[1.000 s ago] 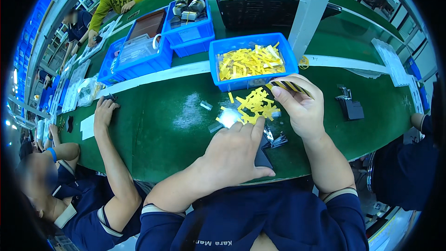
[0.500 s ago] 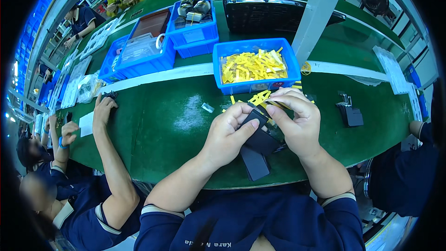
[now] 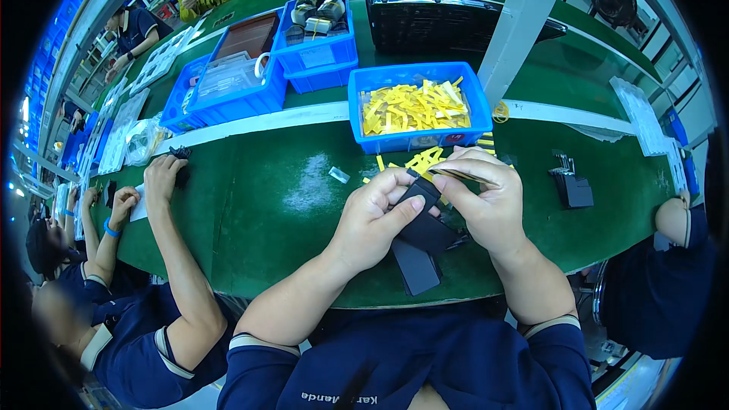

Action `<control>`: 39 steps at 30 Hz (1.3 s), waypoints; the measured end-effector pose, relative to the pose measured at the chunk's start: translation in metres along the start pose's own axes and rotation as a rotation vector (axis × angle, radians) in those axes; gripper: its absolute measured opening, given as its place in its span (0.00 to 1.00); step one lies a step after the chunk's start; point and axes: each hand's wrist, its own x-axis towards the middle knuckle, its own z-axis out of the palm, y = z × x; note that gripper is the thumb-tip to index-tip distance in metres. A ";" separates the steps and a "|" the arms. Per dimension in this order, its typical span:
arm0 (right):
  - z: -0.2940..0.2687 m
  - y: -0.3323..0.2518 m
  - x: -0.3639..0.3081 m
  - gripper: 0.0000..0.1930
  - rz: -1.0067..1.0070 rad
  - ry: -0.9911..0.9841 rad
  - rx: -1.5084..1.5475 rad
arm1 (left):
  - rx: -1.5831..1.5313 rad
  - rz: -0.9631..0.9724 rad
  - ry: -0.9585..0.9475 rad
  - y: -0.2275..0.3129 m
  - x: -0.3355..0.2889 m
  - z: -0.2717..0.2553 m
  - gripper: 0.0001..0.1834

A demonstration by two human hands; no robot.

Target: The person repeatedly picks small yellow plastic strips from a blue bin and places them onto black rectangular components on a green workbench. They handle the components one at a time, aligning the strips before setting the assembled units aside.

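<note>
Head view: both hands are positioned close together, slightly right of the frame centre, above a green worktable (image 3: 258, 228). The left hand (image 3: 364, 220) is clamped on a flat black piece (image 3: 431, 234), with the thumb laid across its upper face. The right hand (image 3: 493, 209) pinches a thin gold-brown strip (image 3: 472, 177), which is seen nearly edge-on beside the upper end of the flat black piece. Contact between the two parts cannot be determined from this angle.

Below the hands, toward the lower centre of the frame, dark rectangular plates (image 3: 418, 273) lie on the worktable, partly covered by the flat black piece. Loose yellow strips (image 3: 427, 158) lie just above the hands. Directly above these, a blue bin (image 3: 380, 142) contains a heap of similar yellow strips (image 3: 414, 108).

At the right of the frame, well apart from the right hand, lies a dark component stack (image 3: 577, 193) with silvery tabs. A small translucent piece (image 3: 339, 175) and a patch of white powder (image 3: 307, 188) lie left of centre. Farther left, a co-worker's hand (image 3: 159, 176) is near a small black item (image 3: 181, 153).
</note>
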 end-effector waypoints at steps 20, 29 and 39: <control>0.001 -0.018 -0.002 0.10 0.326 -0.079 0.122 | 0.477 0.138 0.089 0.005 -0.007 0.007 0.10; -0.011 -0.010 0.009 0.16 -0.270 -0.116 -0.252 | 0.229 0.197 0.103 0.003 -0.001 0.005 0.09; -0.025 -0.008 0.016 0.09 -0.504 -0.209 -0.349 | 0.036 0.109 0.053 0.002 0.000 -0.005 0.08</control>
